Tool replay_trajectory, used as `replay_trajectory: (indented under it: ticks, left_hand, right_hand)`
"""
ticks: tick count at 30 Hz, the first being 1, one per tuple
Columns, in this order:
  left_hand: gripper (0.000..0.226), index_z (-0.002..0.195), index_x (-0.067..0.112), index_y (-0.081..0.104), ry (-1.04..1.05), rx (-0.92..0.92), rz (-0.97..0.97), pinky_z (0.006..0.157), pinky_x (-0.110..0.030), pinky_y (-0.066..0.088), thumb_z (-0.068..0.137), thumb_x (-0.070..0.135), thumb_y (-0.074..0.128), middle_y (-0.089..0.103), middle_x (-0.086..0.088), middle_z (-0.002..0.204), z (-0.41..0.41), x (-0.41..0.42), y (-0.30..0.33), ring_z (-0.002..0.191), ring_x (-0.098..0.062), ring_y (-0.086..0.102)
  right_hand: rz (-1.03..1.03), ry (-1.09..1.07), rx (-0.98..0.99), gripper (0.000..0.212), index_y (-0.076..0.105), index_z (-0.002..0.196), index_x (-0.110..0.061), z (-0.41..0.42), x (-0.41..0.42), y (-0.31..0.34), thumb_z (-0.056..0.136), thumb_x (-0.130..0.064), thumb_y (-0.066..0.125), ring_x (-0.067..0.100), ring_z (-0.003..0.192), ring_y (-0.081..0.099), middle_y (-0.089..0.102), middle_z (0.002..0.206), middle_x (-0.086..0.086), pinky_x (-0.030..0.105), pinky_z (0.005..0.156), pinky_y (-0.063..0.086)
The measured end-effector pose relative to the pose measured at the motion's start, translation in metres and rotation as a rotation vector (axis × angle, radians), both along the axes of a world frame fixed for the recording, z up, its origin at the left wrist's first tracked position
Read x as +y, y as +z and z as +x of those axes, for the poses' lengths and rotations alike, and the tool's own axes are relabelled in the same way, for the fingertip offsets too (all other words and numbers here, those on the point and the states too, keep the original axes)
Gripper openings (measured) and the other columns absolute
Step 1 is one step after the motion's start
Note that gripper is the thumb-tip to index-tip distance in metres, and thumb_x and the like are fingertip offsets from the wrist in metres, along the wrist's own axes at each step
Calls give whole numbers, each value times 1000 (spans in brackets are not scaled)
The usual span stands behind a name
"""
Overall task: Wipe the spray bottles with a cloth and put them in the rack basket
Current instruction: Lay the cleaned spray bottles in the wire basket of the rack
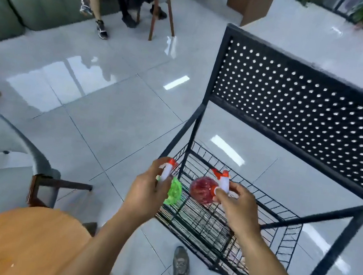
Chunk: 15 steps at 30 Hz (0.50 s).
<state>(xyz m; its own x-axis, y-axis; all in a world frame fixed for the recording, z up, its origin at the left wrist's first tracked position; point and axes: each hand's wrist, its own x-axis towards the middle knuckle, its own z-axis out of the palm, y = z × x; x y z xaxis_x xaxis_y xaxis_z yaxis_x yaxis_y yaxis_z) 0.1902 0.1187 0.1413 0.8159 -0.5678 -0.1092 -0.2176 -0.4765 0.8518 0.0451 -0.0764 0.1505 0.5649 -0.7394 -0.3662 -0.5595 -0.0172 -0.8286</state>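
Low in the frame's centre: left hand [144, 192] curled round a green spray bottle [174, 192], white-and-red trigger head up. Just right of it, right hand [237, 207] pinching the white neck of a red spray bottle [203, 190] — held over the black wire rack basket [266, 204], not resting in it. Black perforated rack panel [308, 104] at upper right; round wooden table [18, 242] at lower left. Blurred throughout.

A green spray bottle [174, 192] and a red spray bottle [203, 190], both white-headed with red nozzles, are held tilted above the rack basket's [277, 215] left corner.
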Motion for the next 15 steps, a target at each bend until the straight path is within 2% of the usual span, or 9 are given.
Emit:
replay_trajectory:
  ticks: [2,3,5,8,10,12,15]
  left_hand:
    - [36,142,42,48,-7,36,38,72,-51,64,109,32,56,75,-3,97,13,-29,-13,72,-22,75]
    - [35,143,40,49,-7,57,65,73,-51,65,109,32,55,75,-3,97,19,-44,-21,72,-20,75]
    - [34,144,38,50,2,87,96,74,-50,65,110,37,54,76,-1,97,29,-66,-39,73,-17,76]
    - [38,146,41,48,-2,120,177,79,-49,65,108,42,53,75,-4,119,40,-91,-63,86,-21,77]
    - [40,147,42,46,-19,135,230,79,-47,66,108,41,53,72,-1,129,46,-103,-74,92,-21,77]
    - [42,149,43,43,-32,144,269,75,-47,66,109,37,54,67,4,131,50,-114,-79,95,-19,76]
    - [46,151,44,42,-23,176,319,84,-49,65,109,34,56,65,4,134,55,-123,-87,102,-21,74]
  right_hand:
    - [14,12,28,28,69,123,-17,13,-23,-10,96,-23,74,6,45,50,78,81,-1,22,42,35]
    - [19,26,46,26,69,121,-16,19,-33,-17,96,-22,74,1,45,52,77,85,-1,18,39,35]
    - [14,66,78,24,71,118,-15,33,-52,-29,95,-22,75,1,58,59,73,87,-7,12,40,37]
    - [73,88,119,20,70,114,-16,54,-72,-51,95,-19,75,-4,65,61,69,90,-12,9,44,41]
    - [101,89,145,21,71,114,-18,67,-81,-66,94,-19,76,-5,75,64,73,99,-6,7,47,42]
    - [123,93,154,22,71,116,-17,79,-87,-76,94,-18,76,-1,78,65,75,105,-1,6,45,41]
    - [136,110,166,19,71,113,-15,91,-93,-89,94,-15,77,-4,74,62,72,102,-4,5,45,40]
